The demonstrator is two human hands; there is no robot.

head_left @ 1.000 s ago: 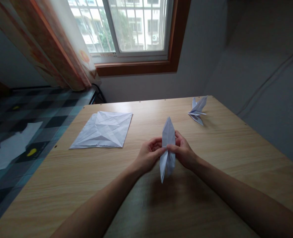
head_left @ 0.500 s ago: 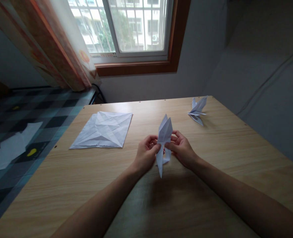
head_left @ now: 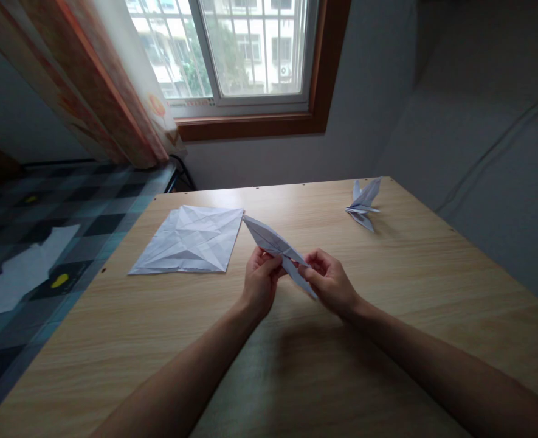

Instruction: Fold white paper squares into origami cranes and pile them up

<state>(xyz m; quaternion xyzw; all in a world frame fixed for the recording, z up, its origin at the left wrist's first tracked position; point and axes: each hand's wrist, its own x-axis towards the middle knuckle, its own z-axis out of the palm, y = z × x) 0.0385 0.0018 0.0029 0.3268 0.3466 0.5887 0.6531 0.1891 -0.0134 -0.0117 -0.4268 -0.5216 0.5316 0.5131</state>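
Both my hands hold a long, narrow folded white paper piece (head_left: 275, 246) above the middle of the wooden table (head_left: 410, 286). It lies tilted, its far tip pointing up and left. My left hand (head_left: 259, 283) pinches its middle from the left. My right hand (head_left: 330, 283) pinches its near end from the right. A creased, unfolded white paper square (head_left: 189, 238) lies flat on the table to the left of my hands. A finished folded paper bird (head_left: 363, 202) sits at the far right of the table.
Left of the table is a bed with a dark checked cover (head_left: 31, 243) and a white sheet of paper (head_left: 17, 271) on it. Behind the table are a window (head_left: 236, 48) with a curtain (head_left: 90, 79), and grey walls close on the right.
The folded piece stood upright between my hands; it has turned so that its top tip now leans far to the left. My hands shifted slightly left with it.
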